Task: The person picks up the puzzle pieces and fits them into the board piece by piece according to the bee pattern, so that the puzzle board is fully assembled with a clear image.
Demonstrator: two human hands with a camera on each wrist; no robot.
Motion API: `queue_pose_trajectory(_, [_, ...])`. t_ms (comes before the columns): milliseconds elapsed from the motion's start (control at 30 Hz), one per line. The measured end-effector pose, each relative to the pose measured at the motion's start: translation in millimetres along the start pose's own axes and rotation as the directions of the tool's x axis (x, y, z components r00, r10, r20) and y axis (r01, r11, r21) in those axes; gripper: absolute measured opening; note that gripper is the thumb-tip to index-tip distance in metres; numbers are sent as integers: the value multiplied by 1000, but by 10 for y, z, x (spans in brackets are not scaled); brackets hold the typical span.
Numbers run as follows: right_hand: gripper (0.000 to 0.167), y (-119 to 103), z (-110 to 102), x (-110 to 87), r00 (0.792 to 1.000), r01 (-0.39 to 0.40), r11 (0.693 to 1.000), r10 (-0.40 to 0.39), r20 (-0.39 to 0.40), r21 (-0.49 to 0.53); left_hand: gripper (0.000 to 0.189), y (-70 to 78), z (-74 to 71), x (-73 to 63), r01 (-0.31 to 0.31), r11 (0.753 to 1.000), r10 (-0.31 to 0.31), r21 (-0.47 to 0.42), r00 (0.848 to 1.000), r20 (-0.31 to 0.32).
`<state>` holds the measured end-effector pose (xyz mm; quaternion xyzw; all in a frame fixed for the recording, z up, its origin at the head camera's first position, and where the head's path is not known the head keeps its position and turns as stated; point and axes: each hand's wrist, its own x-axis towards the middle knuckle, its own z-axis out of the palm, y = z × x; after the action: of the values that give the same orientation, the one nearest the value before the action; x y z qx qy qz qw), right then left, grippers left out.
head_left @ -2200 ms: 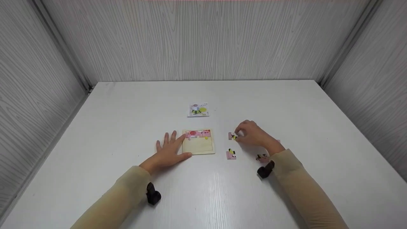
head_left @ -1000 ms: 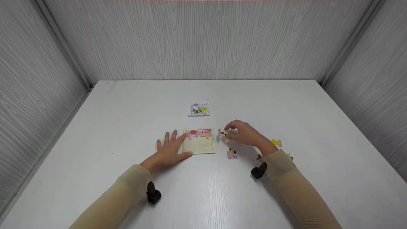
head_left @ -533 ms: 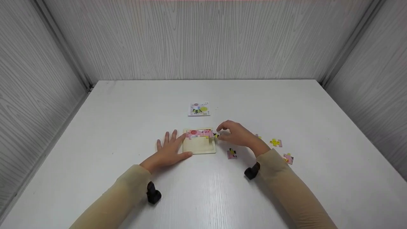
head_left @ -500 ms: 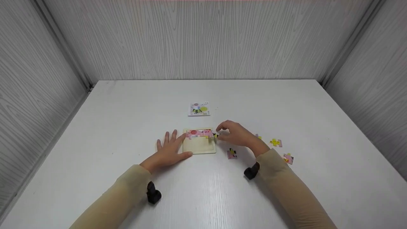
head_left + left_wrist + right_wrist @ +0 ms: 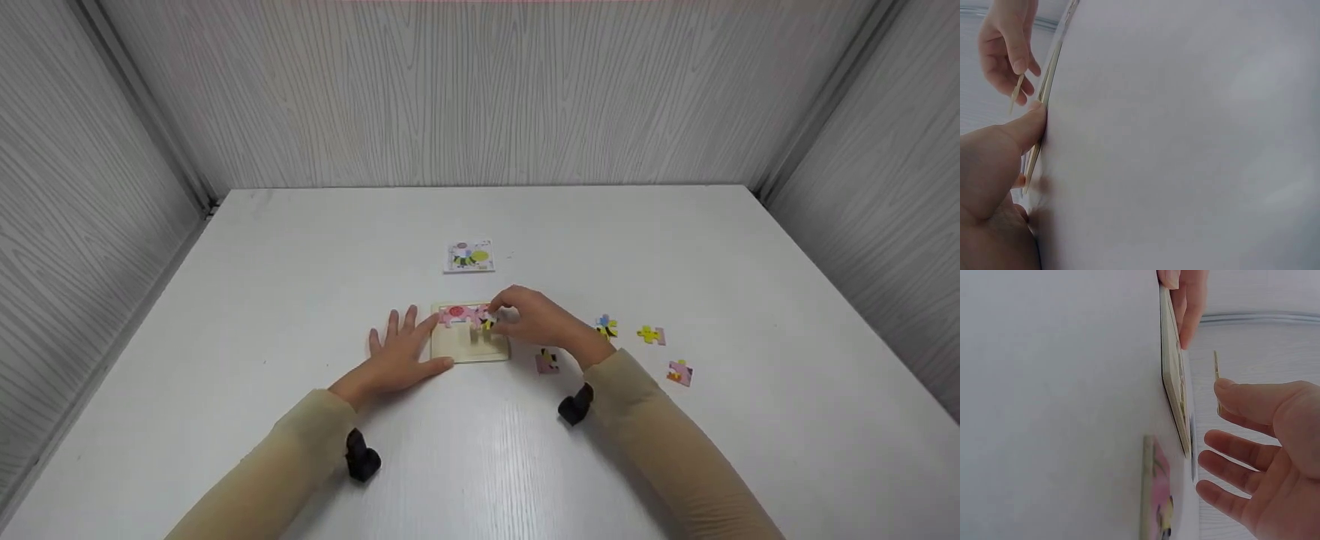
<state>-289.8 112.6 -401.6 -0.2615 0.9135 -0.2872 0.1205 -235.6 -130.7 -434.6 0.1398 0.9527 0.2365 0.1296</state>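
Right hand pinches a piece above the tray — left hand, fingers spread, touches the tray's nine o'clock edge; card at twelve.

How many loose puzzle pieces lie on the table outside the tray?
4 visible: a black-and-pink piece right of the tray, a blue-topped piece beside the right hand, a yellow piece farther right, and an orange-cornered piece farthest right. The right sleeve may hide more.

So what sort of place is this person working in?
Probably a walled-in work booth, perhaps set up for recording: there's a white table, grey wood-grain panels at its back and sides, and black devices at both wrists.
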Motion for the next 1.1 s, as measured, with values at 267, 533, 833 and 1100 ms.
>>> queue_pose_trajectory(267, [26,-77,55,68,999,36,999,-36,6,-25,84,12,7,20,-15,1000,15,-15,1000,1])
queue_pose_trajectory(533, [26,-163,125,158,993,113,993,-112,23,-45,84,-10,14,19,-3,1000,3,-18,1000,1])
queue_pose_trajectory(833, [29,-234,212,282,993,111,989,-107,47,-99,84,-24,1,7,-12,999,11,-50,1000,-9])
queue_pose_trajectory(1100, [33,-315,255,312,995,86,980,-74,71,-182,84,-30,15,4,-8,999,7,-39,1000,-10])
